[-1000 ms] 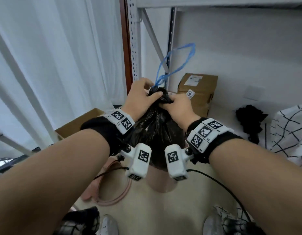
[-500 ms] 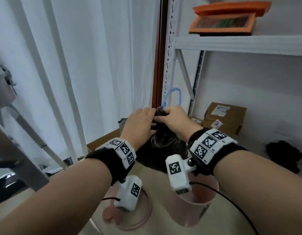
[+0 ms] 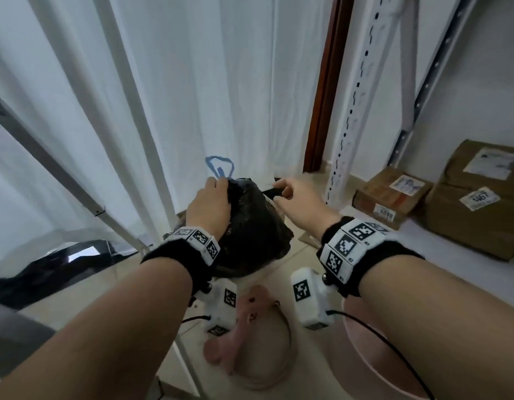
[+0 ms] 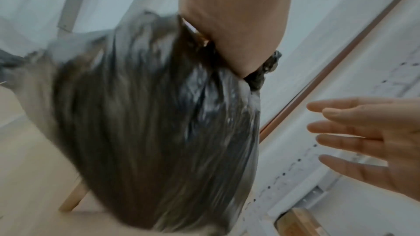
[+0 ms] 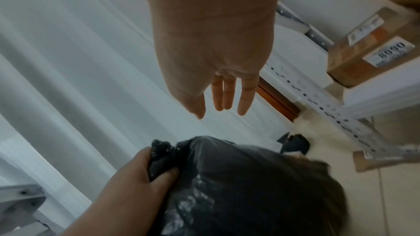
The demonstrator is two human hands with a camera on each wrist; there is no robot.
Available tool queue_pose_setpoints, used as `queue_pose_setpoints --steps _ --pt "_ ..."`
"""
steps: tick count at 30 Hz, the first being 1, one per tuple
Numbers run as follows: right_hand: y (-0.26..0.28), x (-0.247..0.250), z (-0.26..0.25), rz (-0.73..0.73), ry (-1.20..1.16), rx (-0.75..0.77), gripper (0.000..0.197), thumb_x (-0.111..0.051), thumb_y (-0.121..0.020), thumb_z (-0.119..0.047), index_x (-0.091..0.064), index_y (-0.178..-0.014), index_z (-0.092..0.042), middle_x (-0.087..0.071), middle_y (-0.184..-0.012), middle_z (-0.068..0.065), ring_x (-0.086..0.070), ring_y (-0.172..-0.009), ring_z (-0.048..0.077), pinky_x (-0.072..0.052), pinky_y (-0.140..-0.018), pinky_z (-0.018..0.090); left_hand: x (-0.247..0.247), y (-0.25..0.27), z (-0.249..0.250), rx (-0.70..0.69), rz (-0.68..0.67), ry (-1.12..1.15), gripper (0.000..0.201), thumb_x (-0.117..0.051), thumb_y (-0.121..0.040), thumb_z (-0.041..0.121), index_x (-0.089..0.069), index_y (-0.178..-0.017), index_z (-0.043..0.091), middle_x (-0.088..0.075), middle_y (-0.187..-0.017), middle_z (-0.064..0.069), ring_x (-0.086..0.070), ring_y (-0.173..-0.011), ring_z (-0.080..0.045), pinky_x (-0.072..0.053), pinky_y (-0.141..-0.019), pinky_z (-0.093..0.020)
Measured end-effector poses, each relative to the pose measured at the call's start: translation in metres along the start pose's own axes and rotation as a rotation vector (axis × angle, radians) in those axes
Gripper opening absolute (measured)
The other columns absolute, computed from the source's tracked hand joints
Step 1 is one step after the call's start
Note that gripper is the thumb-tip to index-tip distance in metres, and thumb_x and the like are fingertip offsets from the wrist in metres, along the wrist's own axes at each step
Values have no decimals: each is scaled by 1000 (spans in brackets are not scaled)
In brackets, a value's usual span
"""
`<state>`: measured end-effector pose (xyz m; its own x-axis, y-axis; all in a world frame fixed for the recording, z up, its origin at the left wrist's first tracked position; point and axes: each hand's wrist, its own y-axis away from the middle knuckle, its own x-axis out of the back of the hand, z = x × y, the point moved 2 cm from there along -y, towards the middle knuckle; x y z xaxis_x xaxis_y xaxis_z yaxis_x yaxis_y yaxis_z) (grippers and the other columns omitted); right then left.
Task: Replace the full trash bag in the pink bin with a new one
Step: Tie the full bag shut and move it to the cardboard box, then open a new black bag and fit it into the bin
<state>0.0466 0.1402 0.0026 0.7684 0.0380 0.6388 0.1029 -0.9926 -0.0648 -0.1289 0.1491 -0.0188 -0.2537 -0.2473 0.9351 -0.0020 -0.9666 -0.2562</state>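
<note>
**Black bag held up by one hand**

Black plastic, wrinkled and shiny: the full trash bag [image 3: 251, 226] hangs in the air above the tiled floor [image 3: 85, 295], with free space under it and on its right side. The left hand [image 3: 211, 206] grips the gathered neck of the bag, fingers curled around it, and a blue drawstring loop [image 3: 219, 166] stands up just above this hand. The right hand [image 5: 211, 56] is apart from the bag, its fingers straight and relaxed, holding nothing. In the head view a dark strip shows near its fingertips, but the wrist views show the hand empty, so it is probably something behind.

The pink bin [image 3: 374, 353] stands low at the right, partly hidden under the right forearm. Beside it on the floor lies a pink lid [image 3: 250, 336], I think with its ring. White curtains [image 3: 206, 82] close the far side behind the bag. To the right is a white metal shelf post [image 3: 362, 90], and cardboard boxes [image 3: 394, 194] sit on the lowest shelf near its front edge.
</note>
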Motion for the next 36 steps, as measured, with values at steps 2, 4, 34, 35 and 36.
queue_pose_setpoints --steps 2,4,34,35,36 --pt "-8 -23 16 -21 27 2 38 -58 -86 -22 -56 -124 -16 -56 -115 5 -53 -111 25 -44 -100 40 -17 -4 -13 92 27 81 54 -48 -93 12 -27 -142 7 -42 -127 -16 -51 -109 -37 -45 -83 -44" --pt "-12 -43 28 -83 38 -1 52 -59 -85 -24 -47 -136 -22 -48 -135 8 -47 -124 28 -40 -108 43 -23 -13 -23 184 101 182 48 -47 -92 11 -32 -137 4 -40 -127 -19 -51 -109 -39 -44 -85 -46" --pt "-51 -123 145 -230 75 -101 61 -50 -89 -12 -31 -147 -18 -39 -149 7 -42 -132 22 -38 -109 38 -197 -56 -44 456 -369 270 43 -48 -95 35 -46 -127 6 -47 -132 -17 -50 -118 -36 -43 -98 -44" --pt "-51 -121 146 -227 86 -107 61 -50 -89 -12 -30 -147 -18 -38 -150 7 -39 -135 23 -37 -111 40 -198 -56 -41 412 -393 274 44 -46 -95 39 -50 -123 6 -52 -127 -16 -54 -113 -35 -45 -93 -42" --pt "-51 -120 146 -227 104 -113 61 -50 -90 -13 -30 -147 -19 -37 -150 6 -38 -137 24 -37 -111 41 -197 -54 -38 380 -398 275 46 -43 -96 42 -52 -121 6 -55 -124 -15 -55 -110 -33 -46 -91 -41"
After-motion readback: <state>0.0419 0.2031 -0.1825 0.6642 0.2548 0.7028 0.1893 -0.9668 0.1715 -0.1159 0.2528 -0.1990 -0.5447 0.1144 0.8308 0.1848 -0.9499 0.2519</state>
